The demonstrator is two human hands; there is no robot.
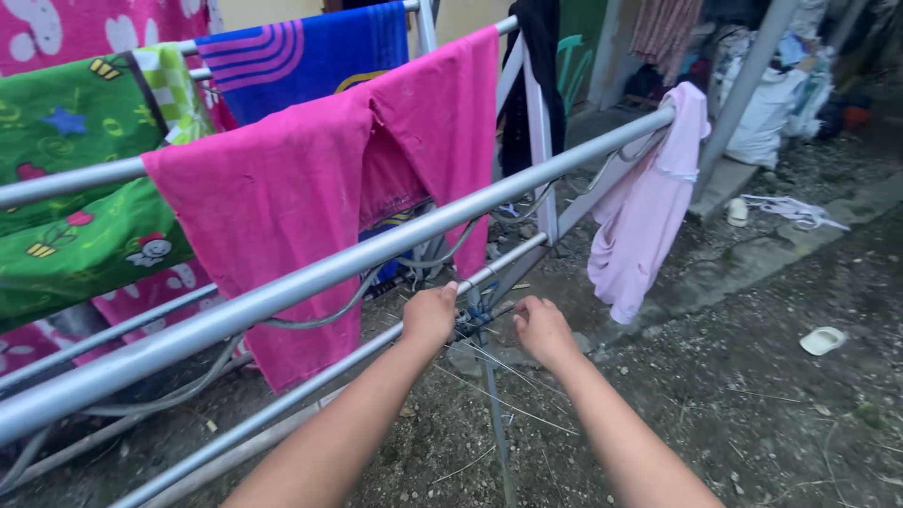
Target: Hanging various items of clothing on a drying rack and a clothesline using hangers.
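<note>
Reaching out from the bottom edge, both bare arms meet at the lower rail [376, 343] of a grey metal drying rack [310, 277]. The left hand [430, 315] is curled around that rail, fingers wrapped over its top. The right hand [543, 327], just at its 3 o'clock, is loosely closed at a knot of thin cords [473, 318] tied where the rail meets an upright leg [494, 414]; whether it pinches the cords I cannot tell. At 10 o'clock from the hands a bright pink cloth [301, 202] hangs over the upper rail, reaching down past the lower one. Farther left, at 9 o'clock, a green printed blanket [80, 198] is draped, and at 12 o'clock a blue towel [301, 61] hangs behind. At 2 o'clock a pale pink garment [649, 207] dangles from the rack's far end. Bare gravelly ground [752, 395] lies beneath, with a white sandal [822, 340] at 3 o'clock, well apart from the hands.
</note>
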